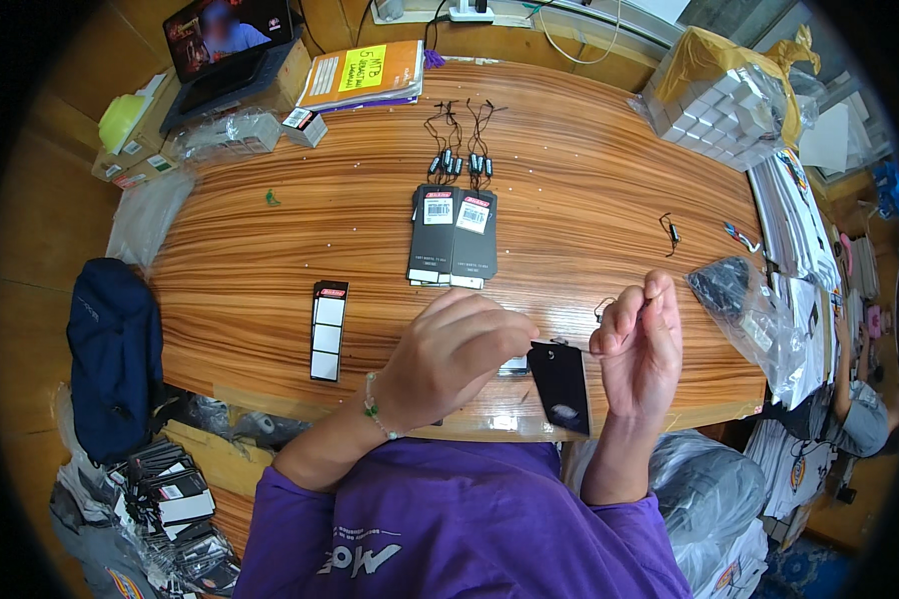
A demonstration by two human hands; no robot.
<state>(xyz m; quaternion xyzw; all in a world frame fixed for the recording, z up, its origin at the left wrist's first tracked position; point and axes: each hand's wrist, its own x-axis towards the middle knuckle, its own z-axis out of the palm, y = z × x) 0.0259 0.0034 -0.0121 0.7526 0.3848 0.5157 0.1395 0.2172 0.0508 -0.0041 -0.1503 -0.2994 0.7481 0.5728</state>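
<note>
A black hang tag (559, 387) dangles in front of me near the table's front edge. The fingers of my left hand (454, 357) are pinched at its top corner, by the hole. My right hand (641, 349) has its thumb and fingers pressed together on the tag's thin cord, which runs across between both hands. Part of a small pale-and-dark item (513, 365) shows behind the left fingers, mostly hidden. Beyond my hands lie two stacks of dark hang tags, a left stack (433, 235) and a right stack (474, 240), their black cords stretched away from me.
A strip of white labels (327, 334) lies left of my hands. At right are a loose black cord (673, 236), a plastic bag (744, 309) and a box of small white boxes (714, 110). Folders (365, 75) and a laptop (228, 60) stand at the back left.
</note>
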